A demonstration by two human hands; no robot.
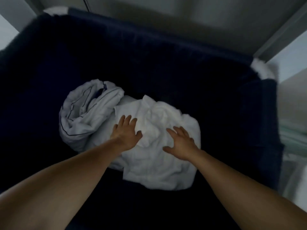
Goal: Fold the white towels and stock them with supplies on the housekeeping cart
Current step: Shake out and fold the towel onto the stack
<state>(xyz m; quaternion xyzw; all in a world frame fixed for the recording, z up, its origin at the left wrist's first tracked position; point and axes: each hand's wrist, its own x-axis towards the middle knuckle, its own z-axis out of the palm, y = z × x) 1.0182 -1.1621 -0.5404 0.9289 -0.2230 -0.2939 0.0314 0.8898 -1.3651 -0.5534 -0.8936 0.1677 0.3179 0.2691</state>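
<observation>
A crumpled white towel (pixel 156 163) lies at the bottom of a deep dark blue fabric bin (pixel 182 52). My left hand (pixel 126 131) rests on the towel's left part, fingers spread and fairly straight. My right hand (pixel 181 143) lies flat on its right part, fingers spread too. Neither hand grips the cloth. To the left of the towel sits a bunched white linen piece with thin dark piping (pixel 84 112), touching the towel.
The bin has white corner caps at the back left (pixel 56 10) and at the right (pixel 264 68). A grey wall (pixel 199 17) stands behind the bin. Pale surfaces and light cloth (pixel 294 133) show beyond its right side.
</observation>
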